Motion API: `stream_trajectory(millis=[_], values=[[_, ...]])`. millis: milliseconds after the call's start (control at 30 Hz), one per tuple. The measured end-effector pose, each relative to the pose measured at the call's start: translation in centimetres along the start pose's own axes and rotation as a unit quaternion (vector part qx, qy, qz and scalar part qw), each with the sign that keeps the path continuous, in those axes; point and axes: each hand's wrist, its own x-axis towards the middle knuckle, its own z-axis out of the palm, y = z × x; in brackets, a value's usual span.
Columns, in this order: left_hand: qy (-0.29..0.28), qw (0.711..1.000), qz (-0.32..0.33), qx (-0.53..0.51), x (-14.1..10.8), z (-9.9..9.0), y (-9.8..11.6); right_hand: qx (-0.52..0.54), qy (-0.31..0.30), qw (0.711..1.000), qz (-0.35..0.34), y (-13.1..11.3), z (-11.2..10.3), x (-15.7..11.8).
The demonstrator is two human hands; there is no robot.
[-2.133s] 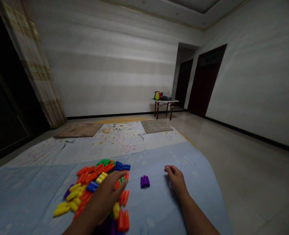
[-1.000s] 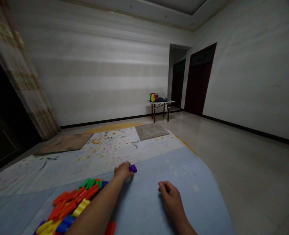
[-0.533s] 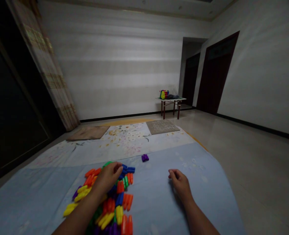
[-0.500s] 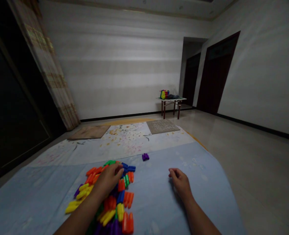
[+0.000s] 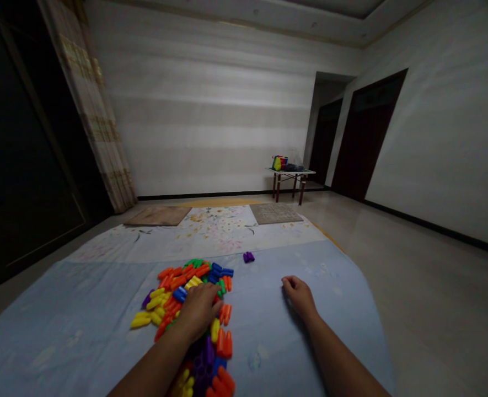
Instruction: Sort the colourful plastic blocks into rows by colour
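Observation:
A heap of colourful plastic toy blocks (image 5: 171,306), shaped like joined bullet-like tubes, lies on the light blue cloth (image 5: 268,325). My left hand (image 5: 200,309) reaches palm down into the middle of it, touching the blocks. Its fingertips are partly hidden, so what they hold, if anything, does not show. Just beyond its knuckles lies a yellow block (image 5: 193,282). To the right, my right hand (image 5: 300,296) is low over the cloth, with fingers curled in and thumb against the index finger; no block shows in it. A purple block (image 5: 248,257) lies apart, beyond both hands.
Orange blocks (image 5: 224,343) line the heap's right side. Farther off, a brown mat (image 5: 159,216) and a grey patterned mat (image 5: 275,213) lie on the floral cloth. A small table (image 5: 290,172) with a colourful bag stands near the wall.
My left hand has moved nearer to me and slightly right over the heap, uncovering yellow and blue blocks. My right hand stays nearly in place, curled. The view has tilted slightly up.

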Motion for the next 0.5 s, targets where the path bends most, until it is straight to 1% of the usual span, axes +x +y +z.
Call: stream_trajectory(millis=[100, 167, 233, 267, 367, 433, 500], values=[[0.013, 1.000, -0.016, -0.019, 0.0, -0.5, -0.6, 0.007, -0.018, 0.999, 0.030, 0.5, -0.3, 0.9], [0.033, 0.999, -0.028, -0.029, -0.1, -1.0, -0.6, 0.011, -0.022, 0.999, 0.042, 0.8, -0.4, 1.1], [0.044, 0.998, -0.021, -0.033, -0.2, -1.4, -0.2, 0.014, -0.020, 0.999, 0.046, 0.9, -0.5, 0.8], [0.039, 0.999, -0.006, -0.030, -0.3, -1.5, 0.2, 0.015, -0.018, 0.999, 0.041, 0.8, -0.5, 0.5], [-0.022, 0.999, 0.037, 0.004, -0.2, -1.4, 1.9, 0.010, -0.006, 1.000, 0.008, 0.3, -0.5, -0.5], [-0.065, 0.996, 0.046, 0.031, 0.1, -1.0, 3.0, 0.008, 0.006, 1.000, -0.005, -0.1, -0.5, -0.9], [-0.088, 0.994, 0.047, 0.047, 0.5, -0.6, 3.8, 0.016, 0.007, 1.000, -0.004, -0.1, -0.5, -1.0]])
